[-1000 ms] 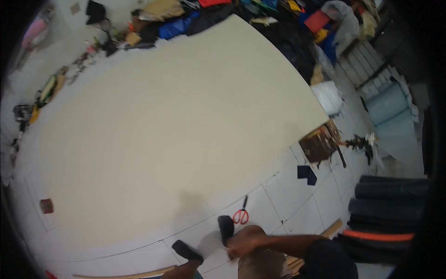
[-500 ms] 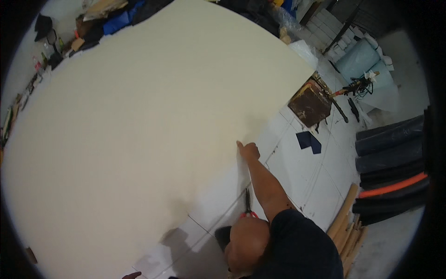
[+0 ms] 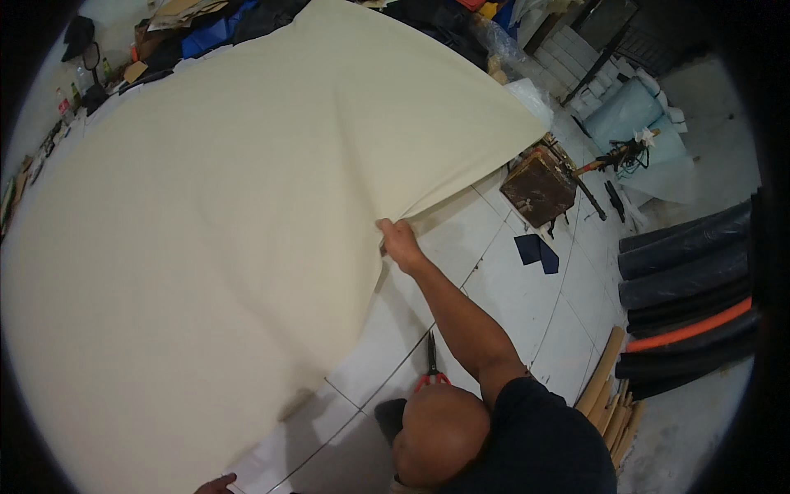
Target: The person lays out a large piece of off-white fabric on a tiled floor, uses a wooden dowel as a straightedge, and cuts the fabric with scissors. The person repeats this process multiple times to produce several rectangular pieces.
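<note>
A very large cream sheet of flexible material, whose exact kind I cannot tell, spreads over most of the view. Its right edge is pinched in my right hand, thumb on top, and lifted off the white tiles. Soft folds run from that grip across the sheet. My left hand shows only in part at the lower edge of the view, beside the sheet's near edge; a thumb or finger points right and the rest is cut off. Scissors with red handles lie on the floor by my bent knee.
A brown block-like object stands near the sheet's far right corner. Navy scraps lie on the tiles. Dark rolls and tan tubes are at the right, a bluish roll farther back. Bottles and clutter line the left wall.
My right hand has moved left and away from me, pulling up the sheet's edge. Folds have formed and more floor tile shows at the right. More of my left hand has come into view.
</note>
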Demonstrator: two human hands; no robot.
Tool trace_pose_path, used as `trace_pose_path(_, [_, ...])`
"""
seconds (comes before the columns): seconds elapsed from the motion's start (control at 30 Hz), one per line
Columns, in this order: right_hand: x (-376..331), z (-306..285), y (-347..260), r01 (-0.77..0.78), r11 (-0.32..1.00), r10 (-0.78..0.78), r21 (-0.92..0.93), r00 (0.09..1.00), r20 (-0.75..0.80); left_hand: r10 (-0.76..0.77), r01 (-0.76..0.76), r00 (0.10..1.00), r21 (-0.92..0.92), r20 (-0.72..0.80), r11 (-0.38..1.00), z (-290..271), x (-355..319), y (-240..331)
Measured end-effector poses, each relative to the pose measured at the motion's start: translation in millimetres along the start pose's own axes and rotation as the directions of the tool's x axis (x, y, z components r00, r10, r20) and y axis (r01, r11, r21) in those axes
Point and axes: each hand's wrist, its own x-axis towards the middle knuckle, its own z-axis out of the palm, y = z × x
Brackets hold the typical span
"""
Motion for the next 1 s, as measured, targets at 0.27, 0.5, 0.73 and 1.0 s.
trace_pose_path(0.27, [-38,80,-8,0.120,0.946,-0.055,-0.302,0.975,0.214,0.079,-0.070,0.993,0.096,-0.089,0.993,3,0,14])
trace_pose_path(0.5, [-27,57,4,-0.039,0.970,0.060,-0.238,0.995,0.083,0.103,-0.035,0.914,0.178,-0.392,0.983,-17,6,-11])
trace_pose_path(0.73, [9,-48,70,-0.127,0.951,0.171,0.282,0.976,-0.136,0.086,0.192,0.735,0.328,-0.673,0.925,14,7,-239])
trace_pose_path(1.0, [-29,-83,141,-0.389,0.920,0.385,-0.039,0.919,-0.081,0.048,0.409,0.757,0.530,-0.652,0.743,76,44,-262])
